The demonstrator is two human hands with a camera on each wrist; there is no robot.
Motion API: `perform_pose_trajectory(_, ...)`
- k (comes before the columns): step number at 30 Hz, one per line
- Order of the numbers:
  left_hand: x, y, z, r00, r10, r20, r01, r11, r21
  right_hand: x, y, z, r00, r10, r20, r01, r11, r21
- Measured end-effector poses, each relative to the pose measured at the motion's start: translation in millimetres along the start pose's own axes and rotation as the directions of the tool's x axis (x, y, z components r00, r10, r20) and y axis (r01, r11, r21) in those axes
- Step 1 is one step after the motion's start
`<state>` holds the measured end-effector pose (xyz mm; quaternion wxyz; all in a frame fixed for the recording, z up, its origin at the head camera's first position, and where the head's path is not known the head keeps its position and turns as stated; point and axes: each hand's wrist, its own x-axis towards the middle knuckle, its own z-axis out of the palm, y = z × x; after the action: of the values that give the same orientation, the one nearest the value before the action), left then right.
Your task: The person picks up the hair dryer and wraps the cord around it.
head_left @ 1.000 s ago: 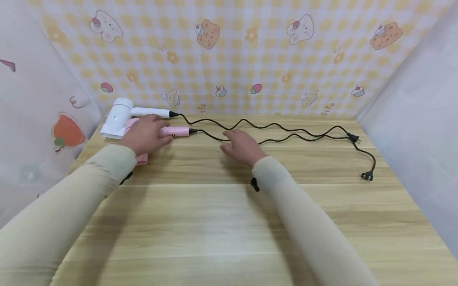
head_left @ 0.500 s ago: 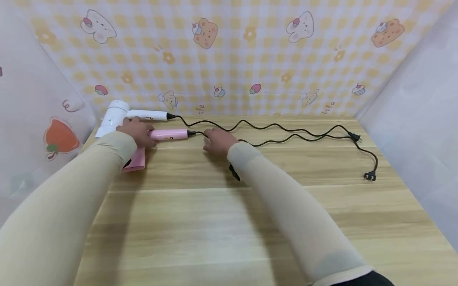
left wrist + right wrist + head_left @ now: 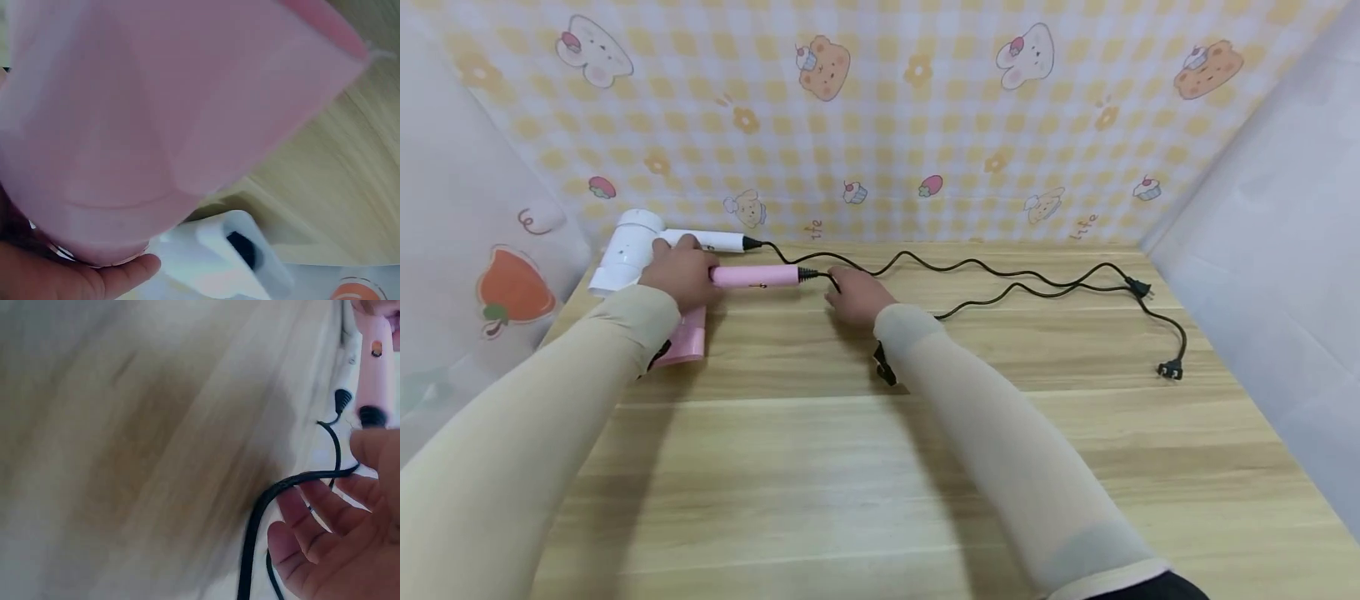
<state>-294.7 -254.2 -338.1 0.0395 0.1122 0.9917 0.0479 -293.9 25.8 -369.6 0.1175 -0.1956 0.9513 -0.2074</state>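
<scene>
My left hand (image 3: 679,275) grips a pink hair dryer (image 3: 755,276) where its handle meets the body, covering that part. The dryer's wide pink body (image 3: 156,112) fills most of the left wrist view, and its handle points right. Beyond the handle's end, my right hand (image 3: 859,296) holds the dryer's black cord (image 3: 250,537). In the right wrist view the cord passes between the thumb and curled fingers (image 3: 322,519). Behind the pink dryer lies a white hair dryer (image 3: 628,250), also seen past the pink body as a white nozzle (image 3: 231,250) in the left wrist view.
The white dryer's cord (image 3: 955,268) runs wavily along the back of the wooden table (image 3: 820,483). Two black plugs, an upper plug (image 3: 1138,287) and a lower plug (image 3: 1170,368), lie at the right. A checked backdrop (image 3: 887,108) rises behind, with pale side walls.
My left hand has moved onto the pink dryer's neck and grips it. My right hand has moved left to the cord and now holds it close to the handle; the cord has shifted slightly.
</scene>
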Motion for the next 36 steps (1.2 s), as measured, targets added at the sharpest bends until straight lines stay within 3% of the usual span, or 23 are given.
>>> perform_pose_trajectory(3, -4.3, 5.3, -3.7, 0.997, 0.034, -0.064, -0.037, 0.999, -0.038, -9.4, 6.2, -5.8, 0.998, -0.003, -0.055, 0.012, 0.987, 0.16)
perform_pose_trajectory(7, -20.7, 19.5, -9.6, 0.988, 0.011, -0.157, -0.031, 0.991, -0.128, -30.2, 18.5, -12.8, 0.984, -0.003, -0.178, 0.059, 0.949, 0.311)
perform_pose_trajectory(11, -39.2, 41.9, -12.8, 0.966, -0.013, -0.258, -0.044, 0.975, -0.217, -63.0, 29.8, -24.5, 0.946, -0.018, -0.322, 0.111, 0.956, 0.273)
perform_pose_trajectory(16, -61.6, 70.8, -15.7, 0.933, -0.042, -0.358, -0.067, 0.955, -0.288, -102.4, 42.0, -38.9, 0.899, -0.028, -0.436, 0.151, 0.957, 0.249)
perform_pose_trajectory(19, -75.3, 90.0, -13.4, 0.898, -0.055, -0.437, -0.094, 0.946, -0.31, -123.3, 50.6, -44.2, 0.868, 0.013, -0.497, 0.143, 0.951, 0.274)
perform_pose_trajectory(23, -91.5, 114.6, -6.4, 0.83, -0.071, -0.554, -0.144, 0.931, -0.335, -147.8, 59.7, -46.3, 0.823, 0.11, -0.557, 0.096, 0.94, 0.328)
perform_pose_trajectory(25, -98.0, 125.6, -3.6, 0.81, -0.084, -0.58, -0.156, 0.923, -0.352, -156.7, 61.0, -45.3, 0.8, 0.163, -0.578, 0.06, 0.936, 0.347)
perform_pose_trajectory(29, -106.7, 143.6, -0.6, 0.803, -0.119, -0.584, -0.145, 0.911, -0.386, -166.7, 58.0, -42.1, 0.745, 0.217, -0.631, 0.023, 0.937, 0.349)
perform_pose_trajectory(32, -111.3, 150.9, -1.6, 0.792, -0.149, -0.591, -0.13, 0.906, -0.403, -169.6, 52.9, -41.3, 0.714, 0.205, -0.669, 0.036, 0.944, 0.328)
perform_pose_trajectory(36, -115.5, 153.9, -4.6, 0.783, -0.169, -0.599, -0.123, 0.902, -0.415, -172.3, 45.5, -41.9, 0.693, 0.154, -0.704, 0.063, 0.96, 0.272)
